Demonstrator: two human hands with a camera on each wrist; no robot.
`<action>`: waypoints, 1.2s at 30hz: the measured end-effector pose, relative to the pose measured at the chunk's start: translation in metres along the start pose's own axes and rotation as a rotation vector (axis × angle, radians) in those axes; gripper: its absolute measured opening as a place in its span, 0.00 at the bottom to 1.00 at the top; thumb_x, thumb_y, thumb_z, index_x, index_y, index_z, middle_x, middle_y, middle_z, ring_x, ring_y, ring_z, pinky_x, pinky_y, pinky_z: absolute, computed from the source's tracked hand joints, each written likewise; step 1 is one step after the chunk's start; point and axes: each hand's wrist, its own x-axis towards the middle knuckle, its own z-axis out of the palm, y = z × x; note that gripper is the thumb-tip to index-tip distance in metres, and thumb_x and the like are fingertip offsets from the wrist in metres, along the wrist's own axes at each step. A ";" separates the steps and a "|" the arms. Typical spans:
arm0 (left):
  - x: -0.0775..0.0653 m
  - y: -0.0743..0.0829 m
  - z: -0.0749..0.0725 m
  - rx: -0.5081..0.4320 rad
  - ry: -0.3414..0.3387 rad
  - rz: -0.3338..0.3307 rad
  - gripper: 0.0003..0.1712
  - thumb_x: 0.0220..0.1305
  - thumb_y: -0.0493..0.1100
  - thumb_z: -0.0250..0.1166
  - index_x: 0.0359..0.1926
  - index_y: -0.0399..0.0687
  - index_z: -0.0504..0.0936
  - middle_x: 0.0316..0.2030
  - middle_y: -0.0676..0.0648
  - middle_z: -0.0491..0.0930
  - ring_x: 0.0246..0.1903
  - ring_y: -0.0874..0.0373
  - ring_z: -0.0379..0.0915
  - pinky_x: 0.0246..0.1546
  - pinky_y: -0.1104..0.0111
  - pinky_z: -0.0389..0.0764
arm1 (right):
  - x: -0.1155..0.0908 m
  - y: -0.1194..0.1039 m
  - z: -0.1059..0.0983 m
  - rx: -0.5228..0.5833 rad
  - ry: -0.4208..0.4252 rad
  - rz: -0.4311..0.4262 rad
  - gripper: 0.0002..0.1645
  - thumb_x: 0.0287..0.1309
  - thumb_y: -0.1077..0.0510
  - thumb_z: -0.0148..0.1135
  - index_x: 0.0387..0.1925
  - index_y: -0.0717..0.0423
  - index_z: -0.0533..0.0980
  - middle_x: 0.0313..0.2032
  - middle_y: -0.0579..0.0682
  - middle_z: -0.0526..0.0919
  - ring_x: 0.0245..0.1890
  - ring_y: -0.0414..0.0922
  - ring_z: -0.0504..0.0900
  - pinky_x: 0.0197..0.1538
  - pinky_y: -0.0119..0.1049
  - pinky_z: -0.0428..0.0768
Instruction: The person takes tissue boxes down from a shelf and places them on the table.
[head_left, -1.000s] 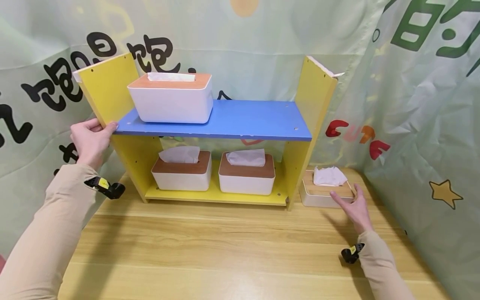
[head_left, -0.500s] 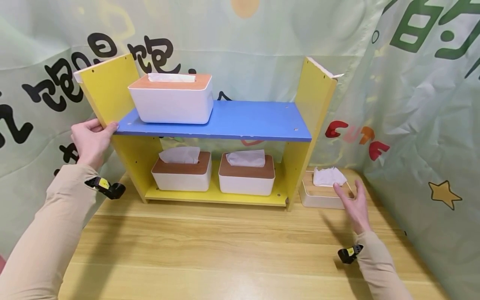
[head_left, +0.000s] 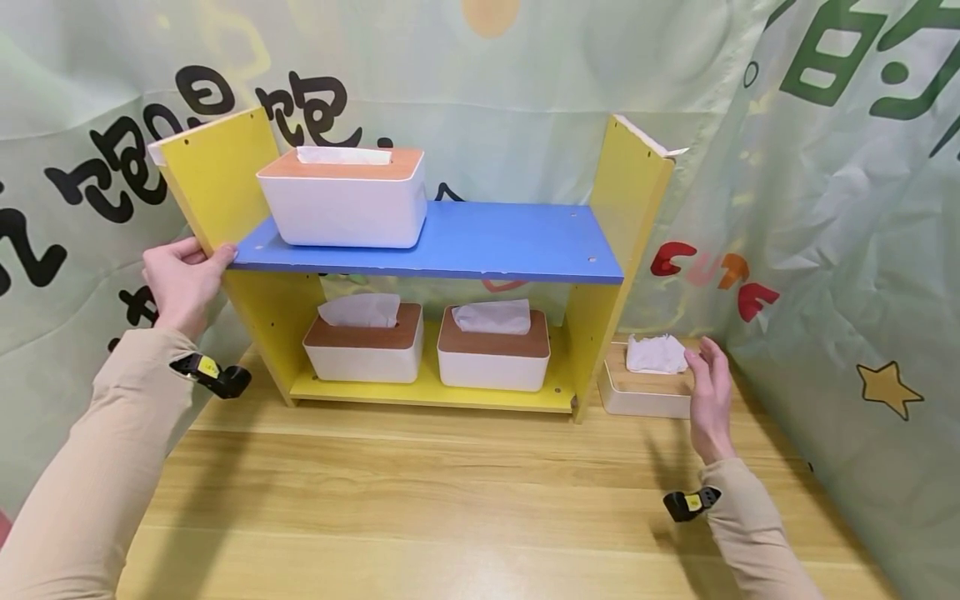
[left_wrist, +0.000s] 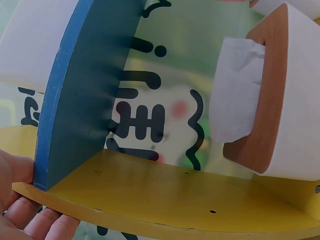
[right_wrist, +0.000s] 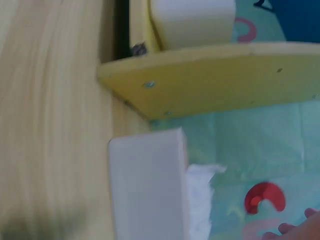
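Observation:
My left hand [head_left: 182, 282] grips the yellow side panel of the shelf unit [head_left: 225, 187], its thumb at the end of the blue board [head_left: 517, 242]. In the left wrist view the fingers [left_wrist: 42, 220] curl round the panel's edge. At the right, my right hand [head_left: 711, 404] is raised with relaxed fingers at the right end of a white tissue box [head_left: 645, 403] with a wooden lid, covering part of it. From that box sticks a tissue [head_left: 656, 354]. Whether the hand touches the box I cannot tell. The right wrist view catches only some fingertips.
On the blue board stands a larger tissue box [head_left: 345, 208], at the left. Two more tissue boxes, one left [head_left: 363, 362] and one right [head_left: 491, 372], stand on the yellow bottom board. A printed cloth [head_left: 847, 275] hangs behind and beside the wooden table [head_left: 450, 500].
My right hand has moved up and turned from the front of the right tissue box to its right end, its fingers closer together. The left hand and all the boxes have stayed put.

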 end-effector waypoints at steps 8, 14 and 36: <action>0.000 0.000 0.000 0.009 0.004 0.013 0.31 0.62 0.45 0.70 0.65 0.40 0.76 0.12 0.79 0.71 0.22 0.84 0.73 0.30 0.89 0.74 | -0.012 -0.022 0.015 0.130 0.027 -0.087 0.29 0.74 0.52 0.47 0.71 0.57 0.62 0.54 0.34 0.70 0.60 0.36 0.68 0.70 0.30 0.63; 0.001 -0.001 0.000 0.009 0.005 0.013 0.31 0.62 0.45 0.70 0.65 0.39 0.76 0.12 0.79 0.71 0.22 0.84 0.73 0.30 0.89 0.74 | -0.022 -0.041 0.027 0.267 0.027 -0.192 0.19 0.70 0.58 0.49 0.61 0.53 0.69 0.51 0.41 0.75 0.52 0.34 0.74 0.53 0.22 0.71; 0.001 -0.001 0.000 -0.009 0.002 0.001 0.32 0.62 0.45 0.70 0.65 0.40 0.76 0.13 0.79 0.72 0.22 0.84 0.73 0.32 0.89 0.73 | -0.062 -0.101 0.055 0.512 -0.131 -0.387 0.15 0.73 0.61 0.42 0.55 0.58 0.71 0.50 0.51 0.80 0.49 0.44 0.78 0.52 0.30 0.78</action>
